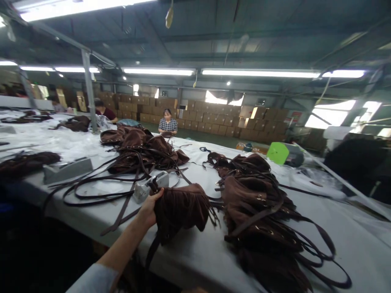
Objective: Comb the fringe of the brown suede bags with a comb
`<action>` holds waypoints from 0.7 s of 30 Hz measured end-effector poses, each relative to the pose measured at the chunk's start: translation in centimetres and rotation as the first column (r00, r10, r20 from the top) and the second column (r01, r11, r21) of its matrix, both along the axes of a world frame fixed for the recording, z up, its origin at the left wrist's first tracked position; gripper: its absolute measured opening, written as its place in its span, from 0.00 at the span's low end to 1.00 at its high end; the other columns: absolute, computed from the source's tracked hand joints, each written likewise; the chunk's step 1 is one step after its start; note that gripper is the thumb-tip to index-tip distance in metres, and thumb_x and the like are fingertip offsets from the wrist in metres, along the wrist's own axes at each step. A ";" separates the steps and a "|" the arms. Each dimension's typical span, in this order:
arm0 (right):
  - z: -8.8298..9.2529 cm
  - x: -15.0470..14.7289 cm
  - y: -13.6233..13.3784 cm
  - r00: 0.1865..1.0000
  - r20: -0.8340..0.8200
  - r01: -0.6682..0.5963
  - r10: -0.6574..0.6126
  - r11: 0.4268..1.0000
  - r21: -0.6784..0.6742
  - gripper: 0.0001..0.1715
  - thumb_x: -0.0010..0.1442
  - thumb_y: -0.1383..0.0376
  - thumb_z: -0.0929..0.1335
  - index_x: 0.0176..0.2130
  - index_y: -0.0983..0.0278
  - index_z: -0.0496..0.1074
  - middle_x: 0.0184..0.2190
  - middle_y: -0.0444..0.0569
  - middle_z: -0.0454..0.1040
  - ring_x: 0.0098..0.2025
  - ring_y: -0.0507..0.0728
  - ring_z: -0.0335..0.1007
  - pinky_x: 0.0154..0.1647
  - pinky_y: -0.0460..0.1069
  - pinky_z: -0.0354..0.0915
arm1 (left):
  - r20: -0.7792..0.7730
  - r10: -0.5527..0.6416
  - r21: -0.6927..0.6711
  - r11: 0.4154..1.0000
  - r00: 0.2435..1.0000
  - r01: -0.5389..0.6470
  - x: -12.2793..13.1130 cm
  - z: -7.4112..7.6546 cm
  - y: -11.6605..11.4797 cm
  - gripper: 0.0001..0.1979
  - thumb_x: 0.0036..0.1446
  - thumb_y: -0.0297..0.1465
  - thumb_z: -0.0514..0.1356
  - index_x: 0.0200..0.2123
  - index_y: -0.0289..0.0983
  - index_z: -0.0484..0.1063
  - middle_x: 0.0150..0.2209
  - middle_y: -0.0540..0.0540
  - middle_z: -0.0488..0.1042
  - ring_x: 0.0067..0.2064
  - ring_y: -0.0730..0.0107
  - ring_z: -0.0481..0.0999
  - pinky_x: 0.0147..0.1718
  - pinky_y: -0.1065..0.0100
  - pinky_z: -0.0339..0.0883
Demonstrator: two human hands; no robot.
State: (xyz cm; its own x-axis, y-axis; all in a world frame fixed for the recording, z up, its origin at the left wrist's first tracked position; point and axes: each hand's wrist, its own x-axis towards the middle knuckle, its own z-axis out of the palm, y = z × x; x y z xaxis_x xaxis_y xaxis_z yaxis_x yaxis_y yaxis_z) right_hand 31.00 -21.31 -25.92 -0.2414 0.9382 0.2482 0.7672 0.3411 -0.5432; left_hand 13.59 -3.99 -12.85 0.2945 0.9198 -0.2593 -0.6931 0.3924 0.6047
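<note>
My left hand [150, 208] grips the left edge of a brown fringed suede bag [181, 209] that rests on the white table [189, 252] near its front edge. The fingers curl round the bag's side. A dark strap hangs from the bag over the table edge. My right hand is out of sight. Right of the bag lies a long pile of similar brown bags [259, 203] with looping straps. Just behind my hand sits a grey tape dispenser [151, 185].
Another heap of brown bags [143, 150] and loose straps [91, 191] lies further back. A second grey dispenser [67, 169] stands at left. Two people [168, 121] sit at the far side. Stacked cardboard boxes [214, 118] line the back wall. A green object [277, 153] sits at right.
</note>
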 end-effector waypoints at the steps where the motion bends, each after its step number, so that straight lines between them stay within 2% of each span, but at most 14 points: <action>1: 0.7 0.1 -0.6 0.994 -0.109 0.022 -0.027 0.999 -0.049 0.21 0.62 0.50 0.59 0.44 0.53 0.76 0.24 0.45 0.75 0.30 0.60 0.72 0.31 0.53 0.64 | -0.028 0.004 -0.009 1.000 1.000 -0.004 -0.7 -0.4 0.3 0.04 0.55 0.26 0.60 0.30 0.33 0.74 0.25 0.44 0.78 0.27 0.64 0.79 0.34 0.63 0.75; 2: 1.8 0.4 -1.2 0.967 -0.246 0.041 -0.069 0.993 -0.115 0.25 0.63 0.50 0.58 0.50 0.56 0.73 0.28 0.46 0.76 0.33 0.60 0.72 0.34 0.53 0.65 | -0.047 0.001 -0.021 1.000 0.999 -0.002 -1.3 -0.8 0.5 0.04 0.55 0.25 0.59 0.30 0.32 0.74 0.25 0.44 0.78 0.26 0.65 0.79 0.33 0.64 0.76; 3: 3.1 0.6 -1.5 0.897 -0.423 0.042 -0.130 0.977 -0.210 0.27 0.64 0.50 0.58 0.53 0.61 0.70 0.32 0.48 0.77 0.36 0.59 0.72 0.36 0.52 0.65 | -0.057 -0.008 -0.036 0.999 0.998 0.006 -1.8 -1.4 0.6 0.05 0.56 0.25 0.59 0.30 0.32 0.75 0.25 0.44 0.78 0.26 0.66 0.79 0.33 0.65 0.76; 4: 4.3 0.9 -1.7 0.777 -0.593 0.033 -0.212 0.954 -0.299 0.28 0.62 0.50 0.61 0.54 0.63 0.69 0.35 0.49 0.77 0.37 0.59 0.72 0.38 0.52 0.65 | -0.064 -0.013 -0.047 0.999 0.998 0.010 -2.1 -2.0 0.6 0.06 0.57 0.25 0.58 0.31 0.33 0.75 0.26 0.44 0.79 0.27 0.66 0.79 0.33 0.65 0.76; 5: 5.4 1.1 -1.8 0.663 -0.694 0.014 -0.280 0.932 -0.362 0.29 0.60 0.50 0.64 0.54 0.64 0.69 0.35 0.49 0.77 0.37 0.58 0.72 0.38 0.51 0.65 | -0.074 -0.019 -0.047 0.999 0.997 0.016 -2.4 -2.6 0.7 0.06 0.58 0.26 0.58 0.32 0.32 0.75 0.28 0.44 0.79 0.28 0.65 0.79 0.33 0.65 0.76; 6: 6.2 1.2 -1.7 0.557 -0.760 -0.014 -0.336 0.911 -0.413 0.30 0.57 0.49 0.67 0.53 0.64 0.70 0.35 0.49 0.77 0.37 0.57 0.71 0.37 0.50 0.64 | -0.089 -0.014 -0.047 0.999 0.996 0.009 -2.6 -3.2 0.7 0.07 0.58 0.26 0.57 0.34 0.32 0.75 0.29 0.43 0.80 0.29 0.65 0.79 0.33 0.65 0.76; 8: 7.0 1.2 -1.6 0.438 -0.805 -0.045 -0.400 0.885 -0.464 0.31 0.52 0.50 0.72 0.49 0.64 0.72 0.33 0.49 0.77 0.35 0.56 0.70 0.36 0.48 0.63 | -0.118 0.005 -0.039 0.999 0.993 -0.010 -3.0 -4.3 0.8 0.07 0.58 0.24 0.57 0.36 0.31 0.75 0.30 0.43 0.80 0.29 0.65 0.80 0.32 0.65 0.77; 15: 6.3 0.6 -1.3 0.193 -0.838 -0.062 -0.511 0.846 -0.530 0.32 0.47 0.53 0.75 0.49 0.66 0.71 0.34 0.51 0.78 0.33 0.54 0.72 0.34 0.48 0.65 | -0.152 -0.011 -0.030 1.000 0.988 0.006 -4.7 -6.0 0.6 0.09 0.57 0.22 0.57 0.38 0.31 0.76 0.31 0.42 0.80 0.30 0.65 0.80 0.33 0.66 0.77; 18: 6.2 0.7 -0.9 0.183 -0.836 -0.046 -0.517 0.845 -0.532 0.31 0.47 0.52 0.75 0.47 0.66 0.71 0.33 0.50 0.77 0.31 0.54 0.73 0.32 0.48 0.65 | -0.211 -0.028 -0.043 0.999 0.977 0.019 -5.6 -7.1 0.5 0.09 0.58 0.23 0.56 0.40 0.31 0.75 0.33 0.40 0.80 0.32 0.62 0.80 0.33 0.63 0.77; 21: 6.0 0.8 -0.2 0.203 -0.840 0.032 -0.503 0.861 -0.508 0.30 0.48 0.50 0.74 0.44 0.66 0.71 0.29 0.48 0.76 0.28 0.53 0.72 0.28 0.46 0.64 | -0.254 -0.043 -0.056 0.998 0.966 0.030 -6.2 -8.2 0.4 0.10 0.58 0.22 0.55 0.40 0.30 0.75 0.33 0.40 0.80 0.32 0.61 0.81 0.32 0.61 0.78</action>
